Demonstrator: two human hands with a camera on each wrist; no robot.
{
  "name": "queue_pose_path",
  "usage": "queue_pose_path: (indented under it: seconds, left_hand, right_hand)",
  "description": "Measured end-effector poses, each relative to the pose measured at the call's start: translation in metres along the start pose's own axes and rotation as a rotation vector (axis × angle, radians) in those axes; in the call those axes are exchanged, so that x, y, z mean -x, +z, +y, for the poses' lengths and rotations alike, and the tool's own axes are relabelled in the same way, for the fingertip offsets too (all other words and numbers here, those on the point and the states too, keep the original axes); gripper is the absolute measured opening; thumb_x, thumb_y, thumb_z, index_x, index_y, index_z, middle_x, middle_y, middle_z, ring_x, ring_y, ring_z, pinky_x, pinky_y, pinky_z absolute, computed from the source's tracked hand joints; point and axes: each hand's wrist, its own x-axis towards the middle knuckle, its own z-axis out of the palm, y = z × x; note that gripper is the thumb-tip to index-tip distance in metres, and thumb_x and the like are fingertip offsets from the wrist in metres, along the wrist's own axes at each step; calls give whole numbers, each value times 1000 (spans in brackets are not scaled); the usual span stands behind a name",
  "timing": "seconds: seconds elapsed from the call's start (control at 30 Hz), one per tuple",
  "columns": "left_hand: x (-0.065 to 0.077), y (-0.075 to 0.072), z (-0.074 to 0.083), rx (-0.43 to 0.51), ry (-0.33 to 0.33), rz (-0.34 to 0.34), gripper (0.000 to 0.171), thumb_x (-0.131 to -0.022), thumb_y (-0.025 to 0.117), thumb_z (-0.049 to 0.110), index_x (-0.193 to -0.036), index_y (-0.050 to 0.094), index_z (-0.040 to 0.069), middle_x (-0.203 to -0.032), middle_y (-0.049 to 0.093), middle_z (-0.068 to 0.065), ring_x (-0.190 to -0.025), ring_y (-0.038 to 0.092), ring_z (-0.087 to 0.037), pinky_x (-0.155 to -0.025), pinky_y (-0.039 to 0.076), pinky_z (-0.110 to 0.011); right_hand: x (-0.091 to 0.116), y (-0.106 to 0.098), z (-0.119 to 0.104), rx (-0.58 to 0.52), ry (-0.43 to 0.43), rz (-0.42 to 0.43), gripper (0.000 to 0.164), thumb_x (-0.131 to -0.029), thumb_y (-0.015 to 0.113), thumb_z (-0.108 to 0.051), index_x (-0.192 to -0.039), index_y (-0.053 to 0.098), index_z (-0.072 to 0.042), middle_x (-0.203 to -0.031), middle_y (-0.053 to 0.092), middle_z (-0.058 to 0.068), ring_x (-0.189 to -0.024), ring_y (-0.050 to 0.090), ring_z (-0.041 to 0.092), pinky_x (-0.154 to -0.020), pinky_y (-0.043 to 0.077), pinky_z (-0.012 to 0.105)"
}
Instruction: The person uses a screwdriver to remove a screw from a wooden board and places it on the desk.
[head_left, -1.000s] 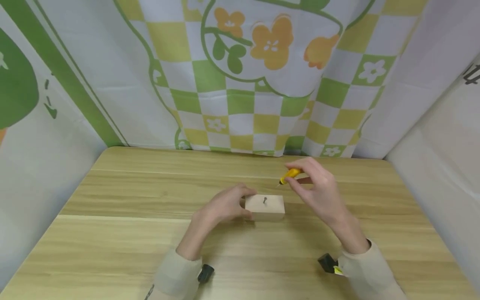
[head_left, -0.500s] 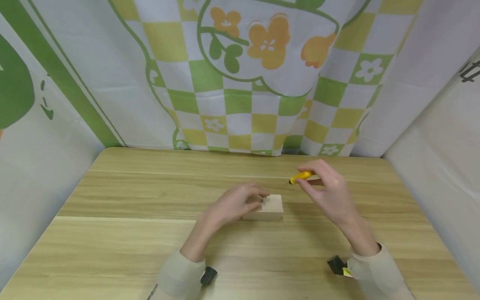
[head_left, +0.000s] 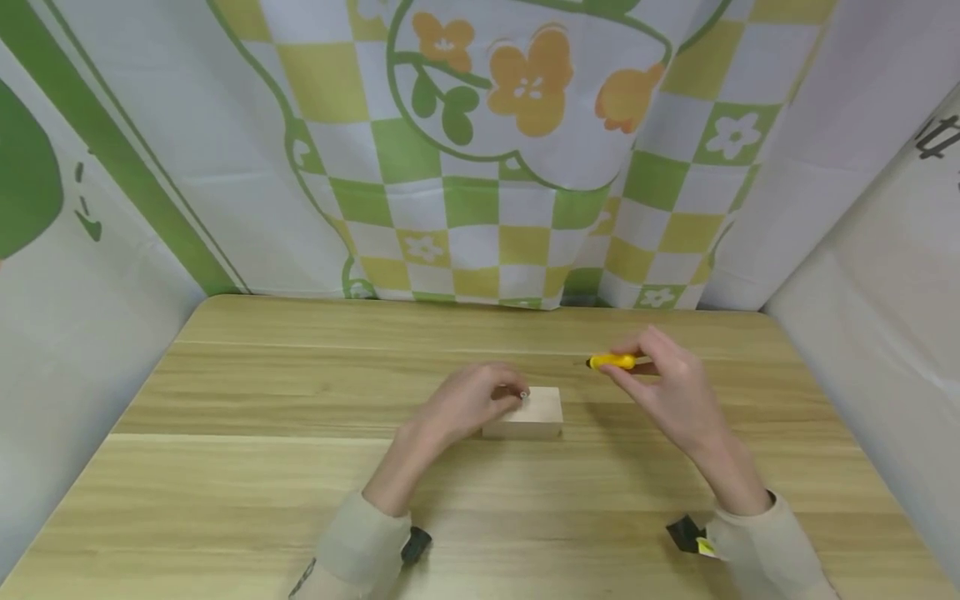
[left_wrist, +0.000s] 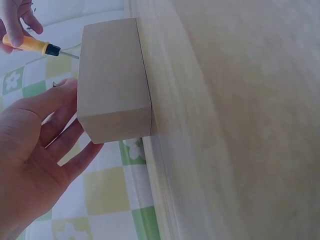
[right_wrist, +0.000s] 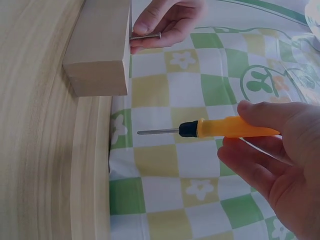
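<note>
A pale wooden block [head_left: 542, 408] lies on the table, with a screw [right_wrist: 148, 36] standing out from its top face. My left hand [head_left: 465, 406] pinches that screw between thumb and forefinger, and the screw's head shows past the fingertips in the right wrist view. To the right, clear of the block, my right hand [head_left: 678, 396] holds a screwdriver [right_wrist: 225, 128] by its yellow handle. Its black collar and thin metal shaft point left, with the tip touching nothing. Where the screw meets the wood is partly hidden by the left fingers.
The wood-grain table [head_left: 262, 492] spreads around the block on all sides. Behind its far edge hangs a green and yellow checked curtain [head_left: 472, 200]. White fabric walls [head_left: 885, 275] flank the table left and right.
My left hand has gone from gripping the block's left end to pinching the screw on top. My right hand has drawn the screwdriver rightward, away from the block, and levelled it.
</note>
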Motion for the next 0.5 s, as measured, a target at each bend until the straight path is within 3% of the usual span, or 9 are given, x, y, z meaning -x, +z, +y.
queue_pose_path:
  seconds: [0.3, 0.5]
  left_hand:
    - [-4, 2, 3, -40, -26, 10, 15, -91, 71, 19, -104, 75, 13, -105, 75, 0, -91, 67, -10, -83, 55, -25]
    - [-3, 4, 7, -73, -42, 62, 12, -90, 72, 19, -99, 76, 13, -98, 75, 0, -86, 67, -10, -78, 55, -25]
  right_hand:
    - [4, -2, 3, 56, 14, -40, 32, -66, 86, 9, -87, 64, -2, -85, 66, 3, -76, 66, 13, -71, 52, 7]
    - [6, -1, 4, 106, 48, -53, 32, -67, 87, 5, -86, 62, -4, -83, 65, 2, -72, 64, 11, -61, 53, 11]
